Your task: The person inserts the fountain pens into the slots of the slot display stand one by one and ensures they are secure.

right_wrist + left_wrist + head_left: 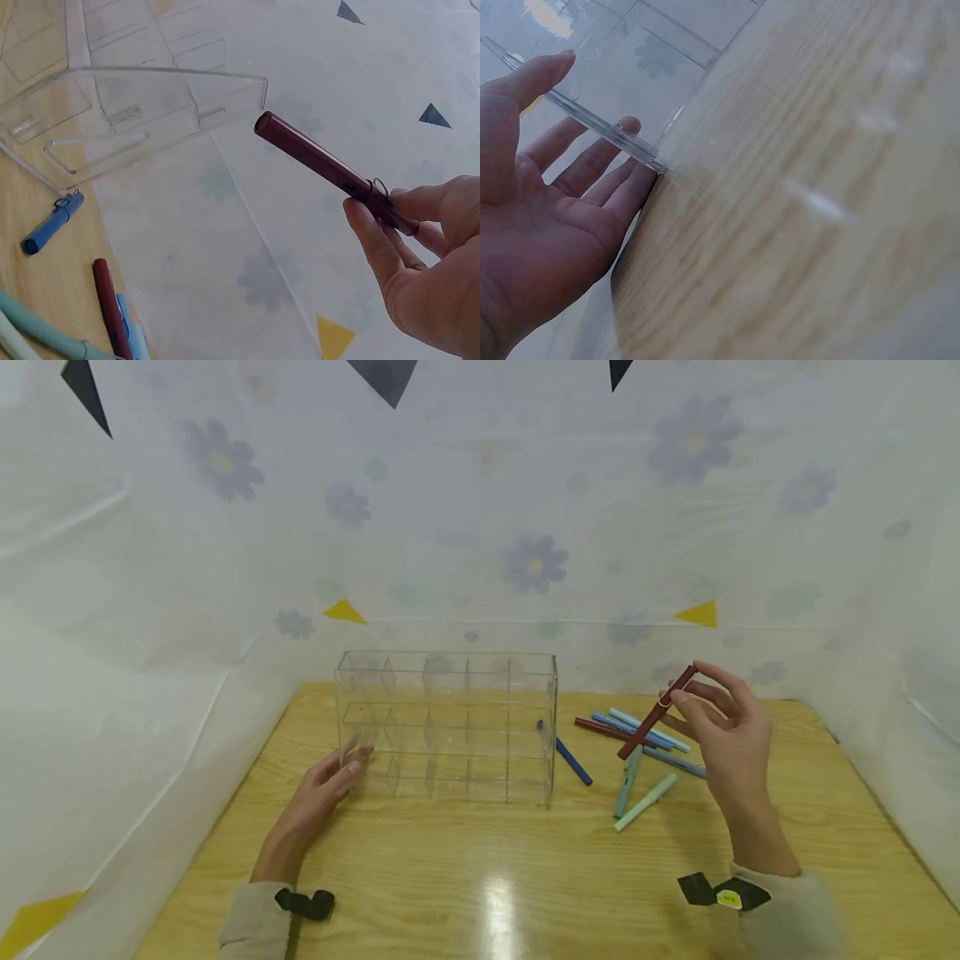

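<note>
Left wrist view: the clear box [604,130] runs past the top edge, and the tabletop [780,255] is blurred. Right wrist view: the right hand [431,274] is cut off at the right edge, its fingers covering part of the dark red pen [311,155]; the green pens [37,328] run out at lower left. Head view: the left sleeve [255,918] and right sleeve [795,918] are cut off below; marks on the yellow label [728,899] are too small to read.

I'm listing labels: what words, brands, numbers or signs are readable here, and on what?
Nothing is readable.
Small yellow sticker on the black wrist device below the right hand: marks too small and blurred.
Dark red cylindrical pen in that hand: no legible lettering.
Clear plastic compartment rack: none seen.
</note>
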Tool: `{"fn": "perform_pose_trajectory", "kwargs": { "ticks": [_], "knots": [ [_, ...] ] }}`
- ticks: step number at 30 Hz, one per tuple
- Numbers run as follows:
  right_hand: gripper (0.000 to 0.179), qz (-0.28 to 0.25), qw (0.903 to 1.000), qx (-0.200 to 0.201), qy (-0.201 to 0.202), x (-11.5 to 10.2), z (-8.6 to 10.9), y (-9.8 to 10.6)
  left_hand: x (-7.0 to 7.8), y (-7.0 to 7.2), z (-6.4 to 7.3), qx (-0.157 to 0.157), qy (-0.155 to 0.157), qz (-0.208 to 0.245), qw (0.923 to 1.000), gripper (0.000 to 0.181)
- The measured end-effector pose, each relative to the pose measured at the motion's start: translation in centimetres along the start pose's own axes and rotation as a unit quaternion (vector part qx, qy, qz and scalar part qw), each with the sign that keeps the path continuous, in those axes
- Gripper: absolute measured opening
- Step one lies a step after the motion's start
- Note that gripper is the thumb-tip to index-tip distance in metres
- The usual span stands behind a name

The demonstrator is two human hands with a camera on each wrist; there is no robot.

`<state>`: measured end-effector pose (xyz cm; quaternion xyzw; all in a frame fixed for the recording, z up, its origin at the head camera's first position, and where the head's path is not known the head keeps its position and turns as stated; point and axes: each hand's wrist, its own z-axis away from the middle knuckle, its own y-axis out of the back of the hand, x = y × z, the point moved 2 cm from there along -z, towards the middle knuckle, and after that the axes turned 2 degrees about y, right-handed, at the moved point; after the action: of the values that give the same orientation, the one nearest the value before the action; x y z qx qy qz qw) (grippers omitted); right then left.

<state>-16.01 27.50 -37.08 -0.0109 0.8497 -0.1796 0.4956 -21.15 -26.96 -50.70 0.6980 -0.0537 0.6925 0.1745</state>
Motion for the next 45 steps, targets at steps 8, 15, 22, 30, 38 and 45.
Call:
{"fn": "perform_pose_trajectory", "kwargs": {
  "ticks": [8, 15, 22, 30, 38, 45],
  "knots": [
    [0.045, -0.031, 0.9990, -0.020, 0.025, 0.3, -1.0, -4.2, -0.2, 0.1, -0.1, 0.002, 0.002, 0.005, 1.0000, 0.058],
    [0.044, -0.033, 0.9979, -0.039, 0.040, 1.1, -1.8, -7.6, -0.2, 0.3, 0.1, 0.003, 0.004, 0.002, 1.0000, 0.058],
    [0.042, -0.036, 0.9970, -0.053, 0.044, 1.4, -3.2, -10.6, -0.2, 0.4, -0.1, 0.006, 0.001, -0.001, 1.0000, 0.056],
    [0.041, -0.027, 0.9954, -0.059, 0.071, 2.0, -4.7, -13.5, -0.2, 0.4, -0.3, 0.010, 0.005, -0.001, 0.9999, 0.057],
    [0.037, -0.054, 0.9933, -0.065, 0.080, 2.4, -6.3, -17.4, -0.2, 0.5, -0.1, 0.012, 0.006, -0.004, 0.9999, 0.056],
    [0.034, -0.060, 0.9941, -0.068, 0.059, 3.4, -7.2, -21.2, -0.2, 0.4, 0.1, 0.011, 0.002, 0.000, 0.9999, 0.056]
  ]
}}
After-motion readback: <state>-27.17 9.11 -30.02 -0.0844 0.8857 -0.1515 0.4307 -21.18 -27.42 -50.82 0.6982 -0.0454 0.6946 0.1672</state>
